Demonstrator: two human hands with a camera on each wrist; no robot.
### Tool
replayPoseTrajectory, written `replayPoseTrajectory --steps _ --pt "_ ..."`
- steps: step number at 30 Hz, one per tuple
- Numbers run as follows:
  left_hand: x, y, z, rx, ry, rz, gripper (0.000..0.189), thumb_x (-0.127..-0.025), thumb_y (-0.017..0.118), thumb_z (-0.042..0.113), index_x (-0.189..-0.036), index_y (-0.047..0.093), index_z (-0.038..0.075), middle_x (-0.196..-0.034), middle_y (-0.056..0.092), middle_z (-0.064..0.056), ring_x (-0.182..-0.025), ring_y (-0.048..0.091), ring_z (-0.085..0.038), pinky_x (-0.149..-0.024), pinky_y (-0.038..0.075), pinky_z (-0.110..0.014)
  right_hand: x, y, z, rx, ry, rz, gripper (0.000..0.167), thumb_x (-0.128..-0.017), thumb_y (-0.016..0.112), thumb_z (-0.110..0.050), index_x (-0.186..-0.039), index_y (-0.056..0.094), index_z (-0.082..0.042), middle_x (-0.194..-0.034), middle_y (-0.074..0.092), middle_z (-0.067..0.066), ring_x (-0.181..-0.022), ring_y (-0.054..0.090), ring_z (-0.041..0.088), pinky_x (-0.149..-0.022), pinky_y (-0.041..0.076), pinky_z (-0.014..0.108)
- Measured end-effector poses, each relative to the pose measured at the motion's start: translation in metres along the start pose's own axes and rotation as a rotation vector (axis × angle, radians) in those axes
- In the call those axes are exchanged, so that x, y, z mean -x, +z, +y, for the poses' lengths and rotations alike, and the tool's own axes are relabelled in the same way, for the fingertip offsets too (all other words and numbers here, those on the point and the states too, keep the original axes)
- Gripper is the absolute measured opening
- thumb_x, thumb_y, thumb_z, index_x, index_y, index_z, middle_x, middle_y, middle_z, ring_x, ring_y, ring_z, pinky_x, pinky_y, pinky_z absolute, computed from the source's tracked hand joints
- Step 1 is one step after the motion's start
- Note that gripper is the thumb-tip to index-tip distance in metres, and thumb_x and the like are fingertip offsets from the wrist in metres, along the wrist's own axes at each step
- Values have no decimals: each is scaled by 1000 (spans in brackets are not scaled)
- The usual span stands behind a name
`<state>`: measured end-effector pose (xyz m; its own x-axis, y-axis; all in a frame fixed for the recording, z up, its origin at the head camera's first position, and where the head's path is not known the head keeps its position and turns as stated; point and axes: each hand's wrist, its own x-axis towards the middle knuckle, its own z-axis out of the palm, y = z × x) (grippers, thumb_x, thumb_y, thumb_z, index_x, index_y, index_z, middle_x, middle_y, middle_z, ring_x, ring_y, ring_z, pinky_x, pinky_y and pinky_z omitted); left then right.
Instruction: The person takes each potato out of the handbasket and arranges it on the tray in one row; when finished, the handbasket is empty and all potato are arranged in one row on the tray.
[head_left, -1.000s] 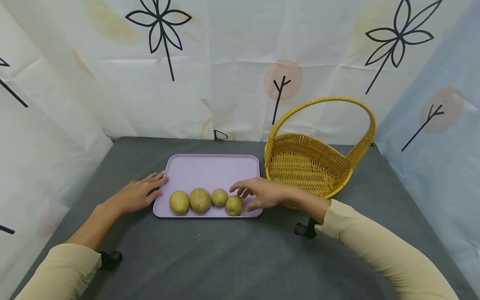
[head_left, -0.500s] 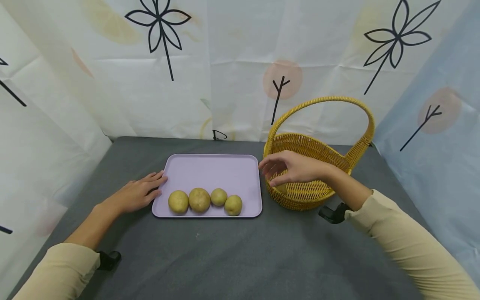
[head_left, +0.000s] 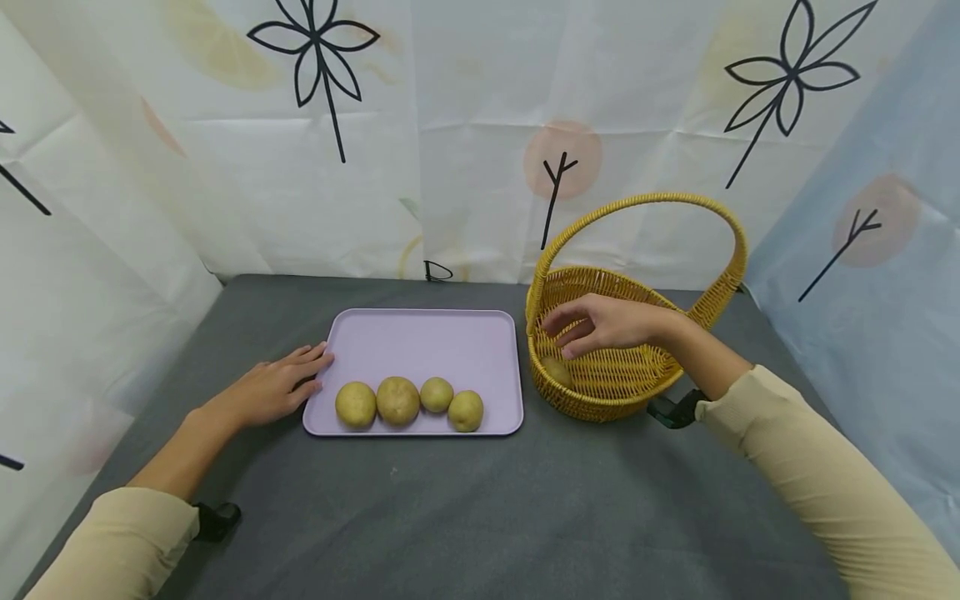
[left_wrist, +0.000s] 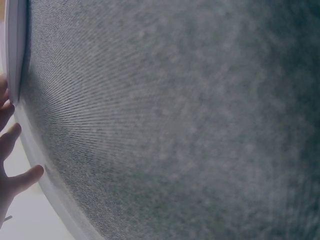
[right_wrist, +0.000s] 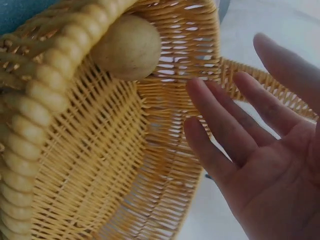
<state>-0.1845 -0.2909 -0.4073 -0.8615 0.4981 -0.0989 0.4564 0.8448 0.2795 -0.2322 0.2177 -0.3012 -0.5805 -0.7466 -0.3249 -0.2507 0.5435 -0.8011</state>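
Observation:
Several round, yellow-brown potatoes (head_left: 398, 401) lie in a row along the near edge of a lilac tray (head_left: 423, 343). At the tray's left edge rests my left hand (head_left: 273, 387), fingers stretched out and fingertips on the rim; only part of that hand (left_wrist: 9, 170) shows in the left wrist view. My right hand (head_left: 611, 323) is held over the yellow wicker basket (head_left: 622, 379), palm bare and fingers loosely spread in the right wrist view. One potato (right_wrist: 129, 47) sits inside the basket against its wall, below the right fingertips in the head view.
The basket's tall arched handle (head_left: 660, 200) rises behind my right forearm. A dark grey cloth (head_left: 420, 517) covers the table. White and bluish printed sheets (head_left: 472, 192) hang along the back and sides.
My right hand has moved from beside the rightmost potato on the tray, rightward to over the basket. The left hand and the potatoes on the tray have stayed in place.

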Motion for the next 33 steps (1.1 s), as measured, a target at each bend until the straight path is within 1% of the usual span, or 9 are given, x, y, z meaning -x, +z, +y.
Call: replayPoseTrajectory --steps 4,7,9,14,17,22,29,31,33 --pt "0 0 -1 0 6 7 54 -102 56 26 -150 44 4 -156 34 -24 -142 31 -47 -98 29 -74 -3 -1 7 -47 93 -132 66 -93 70 -7 -148 36 7 -152 39 24 -139 41 40 -107 41 43" --pt "0 0 -1 1 8 12 54 -102 56 26 -150 44 4 -156 34 -24 -142 31 -47 -98 29 -74 -5 -2 10 -51 145 -186 69 -93 70 -6 -151 34 5 -156 35 21 -143 36 37 -110 37 45" --pt "0 0 -2 -1 10 15 54 -102 56 26 -149 44 3 -156 34 -24 -142 31 -47 -98 29 -74 -5 -3 12 -52 160 -194 69 -93 69 -5 -151 33 5 -157 34 21 -143 35 38 -110 36 45" --pt "0 0 -2 3 -2 4 55 -102 55 25 -150 42 4 -157 33 -24 -143 30 -46 -99 28 -75 -6 -5 17 -56 193 -209 69 -93 69 -6 -152 33 3 -158 32 20 -142 37 39 -107 41 41" --pt "0 0 -2 4 -9 -2 55 -102 55 26 -151 41 4 -157 32 -23 -143 29 -46 -99 27 -76 -9 -5 22 -40 214 -238 70 -93 69 -7 -153 34 0 -156 35 20 -138 43 37 -105 44 39" --pt "-1 -1 0 0 -6 2 55 -102 55 27 -150 42 4 -156 33 -24 -142 31 -46 -98 28 -75 -14 -6 24 27 243 -267 71 -93 70 -11 -154 35 -5 -151 42 21 -131 52 31 -105 43 42" --pt "0 0 0 4 -4 -3 55 -102 56 25 -150 42 3 -156 33 -24 -142 31 -46 -98 28 -75 -26 -5 24 152 281 -276 76 -91 73 -19 -155 34 -9 -145 49 18 -132 47 32 -106 40 47" --pt "0 0 0 5 -4 -1 55 -102 56 25 -150 42 3 -156 33 -24 -142 31 -46 -98 28 -75 -29 -4 23 172 298 -276 77 -89 75 -19 -155 35 -9 -141 51 16 -130 49 29 -104 42 44" --pt "0 0 1 8 -1 1 55 -102 56 24 -150 43 3 -156 33 -24 -142 32 -47 -98 28 -76 -32 -2 21 159 325 -283 80 -88 76 -16 -154 34 -7 -135 53 16 -124 52 27 -102 44 42"
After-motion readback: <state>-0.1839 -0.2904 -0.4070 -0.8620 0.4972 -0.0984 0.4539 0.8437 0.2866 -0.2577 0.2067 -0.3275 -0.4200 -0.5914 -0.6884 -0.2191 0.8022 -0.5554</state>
